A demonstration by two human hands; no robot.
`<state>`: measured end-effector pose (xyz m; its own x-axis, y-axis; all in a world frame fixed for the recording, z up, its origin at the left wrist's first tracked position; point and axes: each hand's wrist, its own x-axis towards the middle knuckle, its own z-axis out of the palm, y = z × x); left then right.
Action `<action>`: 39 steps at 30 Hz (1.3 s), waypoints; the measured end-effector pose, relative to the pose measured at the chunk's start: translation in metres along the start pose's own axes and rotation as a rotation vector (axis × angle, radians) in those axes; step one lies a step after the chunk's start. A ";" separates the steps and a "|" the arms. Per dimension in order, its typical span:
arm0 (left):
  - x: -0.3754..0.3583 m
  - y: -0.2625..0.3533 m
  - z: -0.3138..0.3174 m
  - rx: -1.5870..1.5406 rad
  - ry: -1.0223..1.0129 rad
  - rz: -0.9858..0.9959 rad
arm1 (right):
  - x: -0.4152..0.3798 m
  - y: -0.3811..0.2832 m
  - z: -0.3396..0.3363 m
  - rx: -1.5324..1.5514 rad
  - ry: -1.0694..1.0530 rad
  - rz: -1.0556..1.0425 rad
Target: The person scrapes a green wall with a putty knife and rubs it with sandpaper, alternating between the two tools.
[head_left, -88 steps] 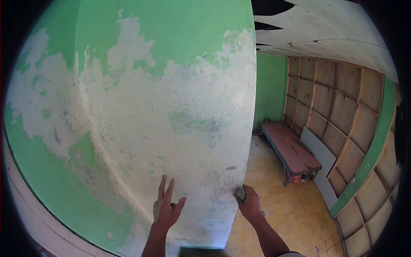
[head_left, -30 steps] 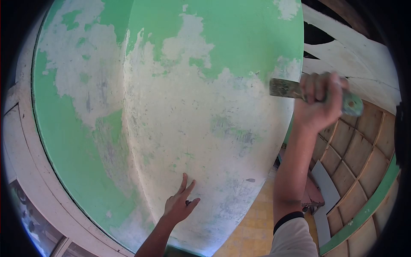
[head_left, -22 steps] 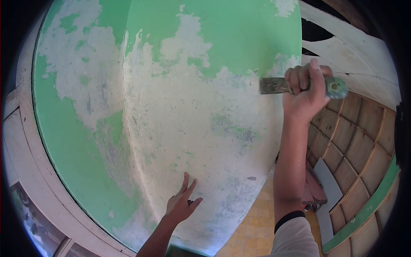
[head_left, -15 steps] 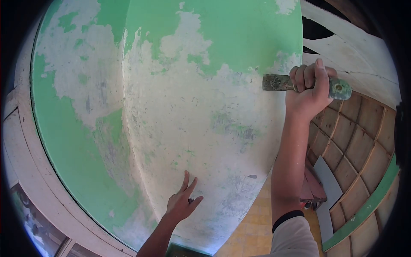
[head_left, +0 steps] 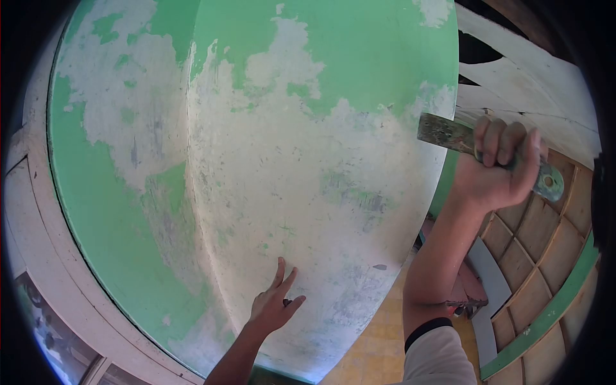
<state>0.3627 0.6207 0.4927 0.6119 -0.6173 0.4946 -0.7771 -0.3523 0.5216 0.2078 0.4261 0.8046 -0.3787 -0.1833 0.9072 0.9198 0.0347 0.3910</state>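
Observation:
My right hand (head_left: 500, 160) is wrapped round a paint scraper (head_left: 444, 131), its blade pointing left near the wall's right edge and its green-smeared handle end showing past my hand. Before me stands a wall (head_left: 269, 173) with green paint at the top and left; large patches are bare, pale and scuffed. Lower down, my left hand (head_left: 274, 305) lies against the bare surface, fingers spread, a dark ring on one of them. A small grey mark (head_left: 380, 267) shows on the wall right of that hand.
A white frame (head_left: 54, 269) curves along the left, with a window pane (head_left: 51, 333) at lower left. Right of the wall are a yellow tiled floor (head_left: 375, 340), a reddish piece of furniture (head_left: 468, 289) and a wooden panelled partition (head_left: 545, 224). Damaged white ceiling boards (head_left: 532, 77) hang at upper right.
My right hand has moved right and a little down with the scraper, which now tilts, its handle end lower. My left hand stays in place on the wall.

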 end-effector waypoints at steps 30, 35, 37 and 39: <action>0.000 0.000 -0.004 -0.001 -0.025 -0.020 | 0.008 0.023 -0.010 -0.221 0.072 -0.005; -0.002 0.001 -0.004 -0.012 -0.023 -0.021 | 0.001 0.027 -0.002 -0.234 0.072 0.078; 0.000 0.001 -0.003 -0.027 -0.008 -0.011 | 0.000 0.018 -0.005 -0.180 0.037 0.051; 0.000 0.001 -0.004 -0.015 -0.038 -0.035 | 0.000 0.013 -0.010 -0.137 0.052 -0.048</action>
<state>0.3620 0.6231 0.4958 0.6322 -0.6315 0.4490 -0.7529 -0.3638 0.5484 0.2209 0.4170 0.8087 -0.4204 -0.2323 0.8771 0.9073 -0.1093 0.4059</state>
